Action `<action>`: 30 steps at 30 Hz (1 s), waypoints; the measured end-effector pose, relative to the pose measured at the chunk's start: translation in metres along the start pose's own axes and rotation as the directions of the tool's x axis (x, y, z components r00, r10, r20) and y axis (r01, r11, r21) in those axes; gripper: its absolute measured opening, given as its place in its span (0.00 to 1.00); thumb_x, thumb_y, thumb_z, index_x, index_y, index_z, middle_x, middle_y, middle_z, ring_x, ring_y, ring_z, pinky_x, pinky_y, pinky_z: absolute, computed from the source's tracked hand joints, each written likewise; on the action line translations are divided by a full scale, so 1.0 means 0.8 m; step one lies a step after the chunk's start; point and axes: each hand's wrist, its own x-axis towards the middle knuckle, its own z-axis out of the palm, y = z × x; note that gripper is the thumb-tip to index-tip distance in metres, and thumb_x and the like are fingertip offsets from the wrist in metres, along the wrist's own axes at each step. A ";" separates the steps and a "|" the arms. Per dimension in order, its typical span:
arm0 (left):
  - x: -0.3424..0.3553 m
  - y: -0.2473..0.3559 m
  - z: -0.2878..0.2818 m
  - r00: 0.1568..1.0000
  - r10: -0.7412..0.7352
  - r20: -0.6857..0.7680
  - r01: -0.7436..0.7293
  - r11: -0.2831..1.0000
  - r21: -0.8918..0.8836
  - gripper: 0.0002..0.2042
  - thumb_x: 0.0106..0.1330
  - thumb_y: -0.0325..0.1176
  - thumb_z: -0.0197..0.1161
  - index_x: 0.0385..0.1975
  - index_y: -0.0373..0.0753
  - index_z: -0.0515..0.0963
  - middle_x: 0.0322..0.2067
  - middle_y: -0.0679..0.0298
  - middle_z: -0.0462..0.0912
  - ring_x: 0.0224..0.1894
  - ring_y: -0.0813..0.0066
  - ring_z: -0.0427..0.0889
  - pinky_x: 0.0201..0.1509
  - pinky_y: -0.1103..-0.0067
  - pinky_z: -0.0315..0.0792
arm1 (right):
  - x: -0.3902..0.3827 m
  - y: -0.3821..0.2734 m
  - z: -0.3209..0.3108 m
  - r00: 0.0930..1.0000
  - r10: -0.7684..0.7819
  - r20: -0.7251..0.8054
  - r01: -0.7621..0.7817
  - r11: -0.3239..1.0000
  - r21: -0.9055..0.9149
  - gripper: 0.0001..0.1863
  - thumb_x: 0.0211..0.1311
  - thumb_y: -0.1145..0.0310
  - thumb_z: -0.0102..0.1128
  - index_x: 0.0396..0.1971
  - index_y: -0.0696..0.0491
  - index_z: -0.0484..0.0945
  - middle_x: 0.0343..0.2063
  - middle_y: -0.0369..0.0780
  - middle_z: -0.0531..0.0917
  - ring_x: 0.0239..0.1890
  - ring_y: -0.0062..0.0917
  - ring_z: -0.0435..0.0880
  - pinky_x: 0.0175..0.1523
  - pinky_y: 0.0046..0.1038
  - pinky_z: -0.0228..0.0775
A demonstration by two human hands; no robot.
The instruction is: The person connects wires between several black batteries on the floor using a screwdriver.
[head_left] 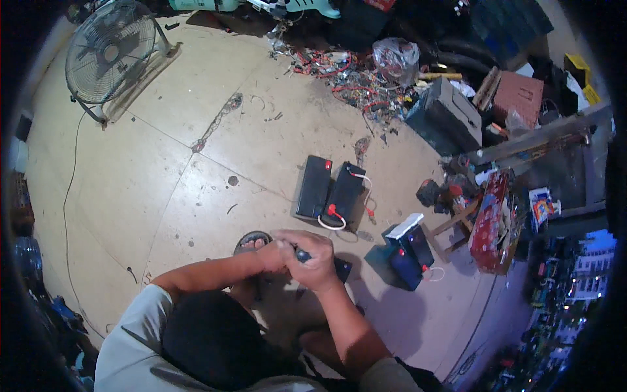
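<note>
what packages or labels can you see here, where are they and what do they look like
Red printed box: right, on a low wooden stand, long, red.
Small colourful packet: far right, on a shelf, white, blue, red.
Clear plastic bag: top, by the wire pile, crumpled.
Yellow boxes: top right corner.

I crouch on the floor [196, 150], my hands close together in front of me: my left hand [273, 256] touches my right hand [315, 260], which is closed around a small tool [302, 255]. Just behind my hands my sandalled foot [252, 242] rests on the floor. Beyond them two batteries [328, 189] lie side by side, touching. To their right stands another battery [409, 249], beside a low stool [457, 219]. Far behind lies a heap of wires [353, 78]; a fan [111, 52] stands far left.
</note>
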 end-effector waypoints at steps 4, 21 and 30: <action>-0.012 0.088 0.007 0.959 -0.075 -0.274 0.080 0.997 0.004 0.27 0.55 0.26 0.69 0.59 0.40 0.78 0.56 0.49 0.80 0.55 0.47 0.81 0.57 0.62 0.76 | 0.008 -0.030 -0.032 0.986 0.028 0.163 0.074 0.806 -0.587 0.22 0.65 0.60 0.69 0.56 0.54 0.79 0.46 0.47 0.85 0.37 0.45 0.87 0.44 0.39 0.82; 0.016 0.093 0.007 0.855 0.092 -0.511 -0.016 0.988 0.151 0.13 0.67 0.37 0.66 0.47 0.41 0.79 0.37 0.50 0.84 0.37 0.45 0.84 0.42 0.59 0.78 | -0.013 -0.080 -0.063 0.850 0.362 0.382 0.217 0.419 -0.881 0.26 0.71 0.56 0.63 0.63 0.50 0.73 0.62 0.50 0.75 0.51 0.47 0.85 0.53 0.42 0.80; 0.014 0.088 -0.006 0.819 0.280 -0.502 -0.125 0.939 0.320 0.15 0.58 0.38 0.69 0.44 0.42 0.82 0.34 0.54 0.85 0.39 0.48 0.85 0.43 0.59 0.79 | -0.005 -0.106 -0.045 0.825 0.546 0.145 -0.101 0.395 -0.913 0.28 0.70 0.49 0.63 0.62 0.50 0.75 0.53 0.48 0.82 0.44 0.47 0.88 0.46 0.43 0.82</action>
